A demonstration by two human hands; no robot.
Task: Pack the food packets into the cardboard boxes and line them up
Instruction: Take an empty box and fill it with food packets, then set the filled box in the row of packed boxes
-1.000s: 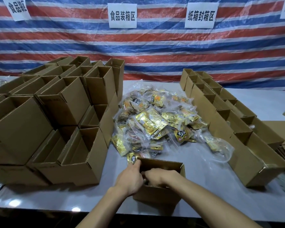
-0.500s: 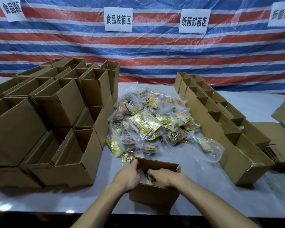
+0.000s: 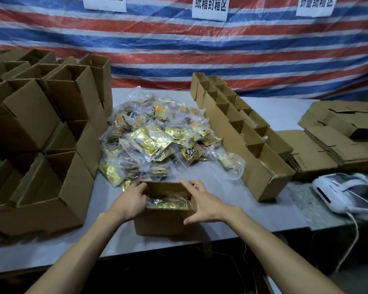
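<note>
Now L hand (image 3: 129, 201) fingers clamped on box (image 3: 164, 223) rim, packets (image 3: 168, 203) inside; R hand (image 3: 204, 203) fingers spread apart.

Light is dim and flat. Foil and clear wrap in the heap of food packets (image 3: 155, 141) catch glints. Left of the heap the open boxes (image 3: 30, 115) are dark inside; in front of it the cardboard box (image 3: 164, 221) throws a faint shadow on the worktop (image 3: 263, 213). Right of the heap a white device (image 3: 340, 194) is smeared by blur. Behind the heap the tarpaulin (image 3: 179, 49) stripes bow with wide-angle distortion.
</note>
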